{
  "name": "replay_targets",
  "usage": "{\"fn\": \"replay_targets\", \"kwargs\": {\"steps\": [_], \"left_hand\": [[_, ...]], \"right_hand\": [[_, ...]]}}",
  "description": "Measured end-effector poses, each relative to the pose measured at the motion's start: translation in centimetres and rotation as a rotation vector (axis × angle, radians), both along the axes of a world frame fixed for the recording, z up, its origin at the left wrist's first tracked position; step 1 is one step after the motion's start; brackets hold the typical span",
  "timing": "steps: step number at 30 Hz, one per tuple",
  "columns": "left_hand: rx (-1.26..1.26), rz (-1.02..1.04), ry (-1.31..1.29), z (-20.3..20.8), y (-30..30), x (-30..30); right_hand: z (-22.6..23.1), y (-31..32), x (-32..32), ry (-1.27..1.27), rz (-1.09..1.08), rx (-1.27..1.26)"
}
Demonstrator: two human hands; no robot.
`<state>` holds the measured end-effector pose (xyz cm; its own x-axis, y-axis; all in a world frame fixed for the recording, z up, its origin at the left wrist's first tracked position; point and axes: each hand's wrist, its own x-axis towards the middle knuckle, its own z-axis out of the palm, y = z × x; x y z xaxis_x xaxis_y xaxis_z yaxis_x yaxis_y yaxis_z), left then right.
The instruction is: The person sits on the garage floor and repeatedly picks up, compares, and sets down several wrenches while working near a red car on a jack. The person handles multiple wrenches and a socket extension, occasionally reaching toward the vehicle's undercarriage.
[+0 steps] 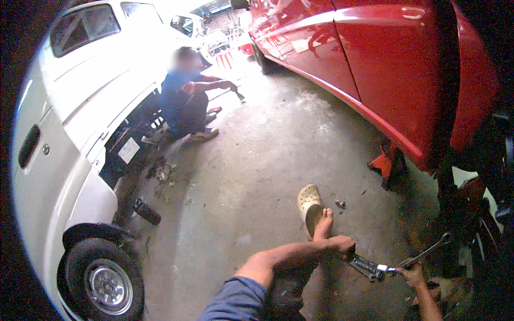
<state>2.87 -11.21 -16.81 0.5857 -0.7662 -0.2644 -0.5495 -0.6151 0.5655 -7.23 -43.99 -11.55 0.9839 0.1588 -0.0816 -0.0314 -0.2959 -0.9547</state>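
- While lying loose on the concrete floor, could skid or scatter: cluster of chrome wrenches under the left hand, which rests closed over their near end.
- Could slip off and knock knuckles against the dark underbody of the red car: long combination wrench, pinched in the closed right hand, ring end angled up toward the wheel area.
- Risk of a trapped limb if the orange jack stand shifts.
- Slim, bright, chrome-finished, lightly glinting; beside the bare foot and beige clog.
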Motion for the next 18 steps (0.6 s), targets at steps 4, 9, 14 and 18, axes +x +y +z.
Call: {"fn": "replay_targets", "kwargs": {"steps": [4,9,14,18], "left_hand": [[0.073,-0.032,0.005,-0.1,-1.6,-0.1],[-0.028,0.076,0.076,0.7,-5.0,-1.2],[-0.133,0.022,-0.014,2.7,-6.2,-2.3],[-0.069,0.033,-0.008,4.8,-7.2,-3.1]], "right_hand": [[1.1,0.8,-1.0,0.004,0.040,-0.483],[4.9,2.3,-1.8,-0.273,0.206,-0.653],[7.9,1.4,-2.0,-0.035,0.398,-0.699],[7.2,0.7,-2.3,-0.318,0.567,-0.704]]}}
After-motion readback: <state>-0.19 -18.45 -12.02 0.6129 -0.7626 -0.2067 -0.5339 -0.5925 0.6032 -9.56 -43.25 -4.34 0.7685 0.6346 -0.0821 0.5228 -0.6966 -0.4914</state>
